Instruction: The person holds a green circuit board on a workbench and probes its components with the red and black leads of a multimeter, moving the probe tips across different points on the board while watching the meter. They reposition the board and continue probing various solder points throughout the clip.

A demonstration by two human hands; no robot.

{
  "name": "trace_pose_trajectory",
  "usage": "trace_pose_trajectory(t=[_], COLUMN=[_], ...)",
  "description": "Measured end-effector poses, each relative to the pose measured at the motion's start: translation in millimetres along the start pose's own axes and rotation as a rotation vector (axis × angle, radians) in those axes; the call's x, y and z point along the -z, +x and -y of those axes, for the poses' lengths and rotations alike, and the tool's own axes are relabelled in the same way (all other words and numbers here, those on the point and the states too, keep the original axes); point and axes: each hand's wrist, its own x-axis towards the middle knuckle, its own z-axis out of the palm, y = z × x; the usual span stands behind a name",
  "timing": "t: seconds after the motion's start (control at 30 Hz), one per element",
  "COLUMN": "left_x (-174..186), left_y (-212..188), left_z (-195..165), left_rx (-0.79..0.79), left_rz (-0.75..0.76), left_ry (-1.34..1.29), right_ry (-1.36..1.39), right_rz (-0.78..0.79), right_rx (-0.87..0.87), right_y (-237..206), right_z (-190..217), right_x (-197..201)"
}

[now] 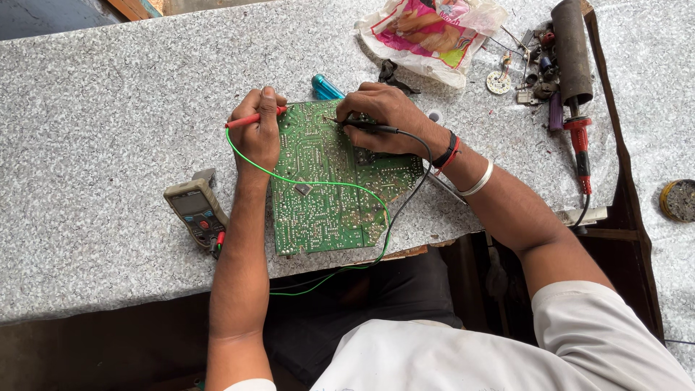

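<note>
A green circuit board (326, 195) lies solder side up on the speckled grey table (108, 108). My left hand (257, 137) grips a red test probe (250, 118) at the board's upper left corner; its green lead (318, 182) curls across the board. My right hand (384, 119) holds a black test probe (365, 126) with its tip on the board's top edge; a black lead (413, 195) runs off toward me. A grey handheld meter (197, 211) lies left of my left forearm.
A plastic bag with pink print (427, 32) lies at the back. A blue cylinder (326, 88) sits behind the board. A soldering iron with a red grip (579, 137), a dark tube (572, 51) and several small parts (536, 65) lie at the right. A round tin (679, 200) sits far right.
</note>
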Motion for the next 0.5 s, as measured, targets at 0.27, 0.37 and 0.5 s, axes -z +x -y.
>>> trace_pose_trajectory(t=[0.27,0.37,0.5], left_x=[0.0,-0.4,-1.0], left_y=[0.1,-0.6,-0.8], left_z=[-0.9,-0.5,-0.6], left_rx=[0.009,0.005,0.006], left_rz=[0.0,-0.001,0.002], left_ry=[0.01,0.007,-0.001], right_ry=[-0.006,-0.007,-0.009], right_rz=[0.006,0.007,0.006], right_rx=[-0.009,-0.002,-0.002], right_y=[-0.7,-1.0,-1.2], right_z=[-0.3,-0.2,0.1], right_x=[-0.3,-0.2,0.3])
